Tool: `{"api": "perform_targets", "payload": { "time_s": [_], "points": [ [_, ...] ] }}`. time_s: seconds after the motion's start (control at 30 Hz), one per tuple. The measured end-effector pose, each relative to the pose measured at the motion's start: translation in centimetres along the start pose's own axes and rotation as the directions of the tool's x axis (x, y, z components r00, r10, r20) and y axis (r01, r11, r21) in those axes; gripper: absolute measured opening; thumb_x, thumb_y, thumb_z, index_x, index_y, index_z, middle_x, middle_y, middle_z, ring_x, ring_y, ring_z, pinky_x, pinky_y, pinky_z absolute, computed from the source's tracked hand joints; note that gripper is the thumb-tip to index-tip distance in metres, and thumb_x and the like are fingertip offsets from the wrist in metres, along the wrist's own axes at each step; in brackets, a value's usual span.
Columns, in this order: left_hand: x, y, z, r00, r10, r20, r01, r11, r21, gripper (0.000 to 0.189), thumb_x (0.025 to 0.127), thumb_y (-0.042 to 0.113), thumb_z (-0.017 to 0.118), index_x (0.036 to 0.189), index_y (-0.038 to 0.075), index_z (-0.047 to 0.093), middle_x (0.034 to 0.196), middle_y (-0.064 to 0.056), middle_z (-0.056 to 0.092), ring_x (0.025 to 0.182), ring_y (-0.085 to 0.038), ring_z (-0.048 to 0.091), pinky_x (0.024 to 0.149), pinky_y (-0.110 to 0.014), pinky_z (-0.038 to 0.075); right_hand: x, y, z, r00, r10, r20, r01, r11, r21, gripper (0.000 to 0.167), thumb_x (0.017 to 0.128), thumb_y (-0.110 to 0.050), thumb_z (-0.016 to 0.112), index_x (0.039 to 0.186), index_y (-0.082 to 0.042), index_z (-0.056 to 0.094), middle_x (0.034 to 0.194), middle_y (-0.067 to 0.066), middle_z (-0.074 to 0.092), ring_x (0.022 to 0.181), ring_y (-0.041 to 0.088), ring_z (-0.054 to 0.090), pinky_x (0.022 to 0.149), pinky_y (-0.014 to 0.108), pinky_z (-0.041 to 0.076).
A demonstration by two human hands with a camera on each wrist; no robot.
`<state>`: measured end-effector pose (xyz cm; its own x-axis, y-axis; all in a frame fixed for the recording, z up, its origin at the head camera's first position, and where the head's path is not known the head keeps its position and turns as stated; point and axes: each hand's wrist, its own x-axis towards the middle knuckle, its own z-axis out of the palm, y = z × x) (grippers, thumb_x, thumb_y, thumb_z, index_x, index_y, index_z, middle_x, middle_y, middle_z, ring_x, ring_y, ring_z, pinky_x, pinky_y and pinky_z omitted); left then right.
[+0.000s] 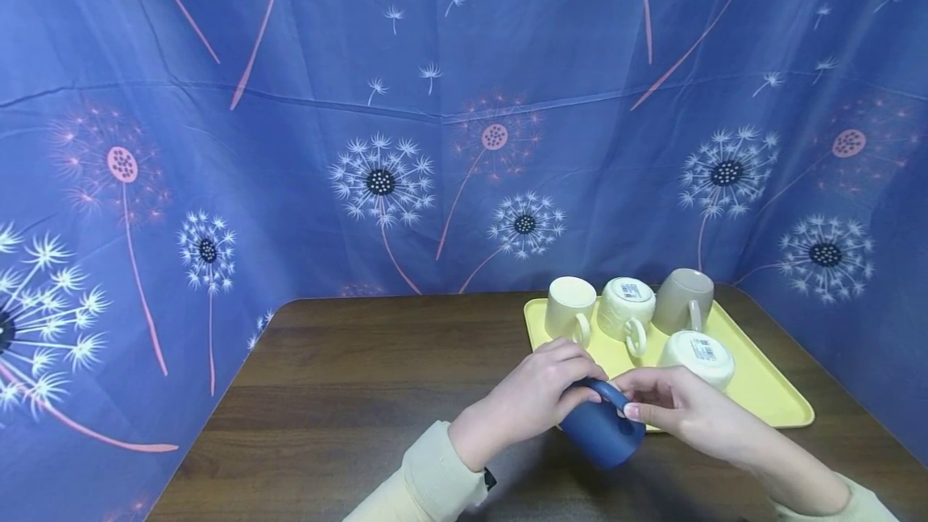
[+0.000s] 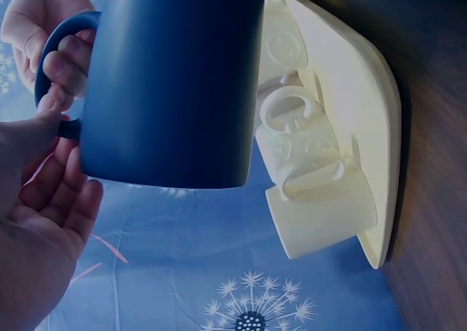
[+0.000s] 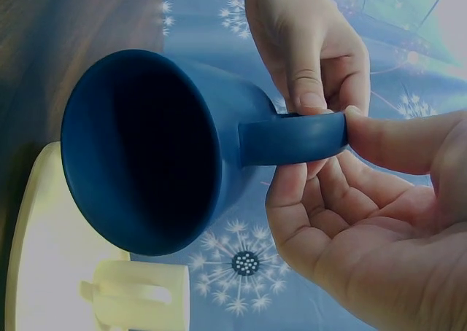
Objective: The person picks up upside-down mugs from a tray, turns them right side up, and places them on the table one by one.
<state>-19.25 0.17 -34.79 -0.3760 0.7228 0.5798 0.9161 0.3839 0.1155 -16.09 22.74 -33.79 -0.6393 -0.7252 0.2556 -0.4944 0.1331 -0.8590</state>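
Note:
A dark blue mug (image 1: 605, 435) is held tilted over the front edge of the yellow tray, its handle (image 1: 607, 393) turned up toward the hands. My left hand (image 1: 532, 391) pinches one end of that handle between thumb and fingers. From the other side, the thumb and fingers of my right hand (image 1: 689, 409) pinch the handle too. The mug's open mouth (image 3: 142, 152) shows in the right wrist view, its inside dark. In the left wrist view its smooth side (image 2: 171, 83) fills the upper middle.
On the yellow tray (image 1: 772, 397) behind the mug stand a cream mug (image 1: 565, 316), a white embossed mug (image 1: 616, 316) upside down, a grey mug (image 1: 677, 304) and another upturned white mug (image 1: 699, 357). The brown wooden table (image 1: 326, 393) extends left; a blue dandelion-print cloth (image 1: 326, 103) hangs behind.

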Motion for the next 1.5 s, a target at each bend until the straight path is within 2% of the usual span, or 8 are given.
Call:
{"api": "perform_targets", "payload": {
  "time_s": [0.1,0.43,0.67,0.77,0.9,1.17,1.37,1.5],
  "points": [
    [-0.1,0.0,0.0,1.000,-0.002,-0.005,0.002,1.000,-0.009,0.014,0.088,0.023,0.066,0.098,0.014,0.066,0.094,0.007,0.063,0.091,-0.006,0.052,0.088,-0.010,0.038,0.1,-0.1,0.1,1.000,-0.014,0.001,0.014,1.000,-0.024,0.023,0.093,0.007,0.048,0.114,0.005,0.058,0.099,0.016,0.067,0.089,0.013,0.065,0.073,0.027,0.053],
    [-0.6,0.4,-0.4,0.999,-0.048,0.001,0.048,0.997,0.056,0.012,0.085,0.021,0.070,0.091,0.014,0.063,0.087,0.008,0.061,0.087,-0.006,0.051,0.088,-0.014,0.039,0.7,-0.4,0.5,1.000,0.001,-0.023,-0.002,0.999,-0.052,0.023,0.092,0.004,0.051,0.114,0.004,0.061,0.100,0.013,0.069,0.089,0.012,0.065,0.074,0.026,0.053],
    [-1.2,0.9,-0.8,0.996,-0.085,0.003,0.085,0.996,0.033,0.013,0.083,0.020,0.072,0.089,0.014,0.061,0.083,0.008,0.058,0.083,-0.006,0.050,0.084,-0.014,0.039,0.9,-0.5,0.7,0.999,-0.020,0.033,0.020,1.000,-0.006,0.025,0.094,0.005,0.048,0.115,0.002,0.060,0.103,0.016,0.067,0.093,0.012,0.064,0.077,0.026,0.053],
    [-1.5,1.1,-1.0,0.993,-0.115,0.001,0.115,0.993,0.005,0.014,0.083,0.019,0.072,0.089,0.014,0.061,0.083,0.007,0.057,0.083,-0.006,0.050,0.081,-0.013,0.039,0.8,-0.6,0.9,1.000,-0.006,-0.001,0.006,1.000,-0.031,0.022,0.094,0.003,0.050,0.112,0.000,0.061,0.100,0.013,0.068,0.090,0.010,0.064,0.075,0.026,0.053],
    [-1.9,1.2,-1.3,0.988,-0.155,-0.015,0.154,0.988,-0.027,0.014,0.082,0.018,0.072,0.089,0.014,0.060,0.082,0.008,0.057,0.082,-0.005,0.050,0.079,-0.011,0.038,0.8,-0.7,1.2,0.995,-0.008,-0.096,-0.004,0.992,-0.123,0.017,0.092,0.000,0.056,0.106,-0.004,0.064,0.095,0.007,0.069,0.085,0.008,0.064,0.072,0.024,0.053],
    [-2.5,1.5,-2.0,0.972,-0.221,-0.076,0.218,0.975,-0.049,0.015,0.081,0.017,0.074,0.087,0.012,0.060,0.081,0.007,0.058,0.080,-0.006,0.050,0.077,-0.012,0.039,1.2,-0.7,2.4,0.959,-0.056,-0.276,-0.017,0.967,-0.255,0.018,0.087,0.001,0.063,0.101,-0.009,0.066,0.093,-0.003,0.068,0.084,0.004,0.063,0.072,0.021,0.052],
    [-3.0,1.9,-2.1,0.943,-0.312,-0.116,0.303,0.949,-0.091,0.016,0.080,0.016,0.074,0.087,0.013,0.060,0.079,0.006,0.055,0.077,-0.006,0.049,0.072,-0.012,0.039,1.5,-0.6,3.4,0.918,-0.113,-0.380,-0.012,0.950,-0.313,0.023,0.082,-0.001,0.070,0.102,-0.010,0.065,0.092,-0.005,0.067,0.081,0.006,0.063,0.075,0.017,0.050],
    [-3.4,2.0,-2.3,0.922,-0.360,-0.143,0.343,0.930,-0.131,0.017,0.080,0.015,0.074,0.089,0.012,0.061,0.080,0.005,0.055,0.078,-0.006,0.049,0.074,-0.013,0.042,1.8,-0.3,3.9,0.885,-0.199,-0.421,0.025,0.923,-0.384,0.031,0.075,0.000,0.076,0.102,-0.011,0.065,0.091,-0.003,0.067,0.078,0.007,0.062,0.075,0.016,0.049]
  ]
}}
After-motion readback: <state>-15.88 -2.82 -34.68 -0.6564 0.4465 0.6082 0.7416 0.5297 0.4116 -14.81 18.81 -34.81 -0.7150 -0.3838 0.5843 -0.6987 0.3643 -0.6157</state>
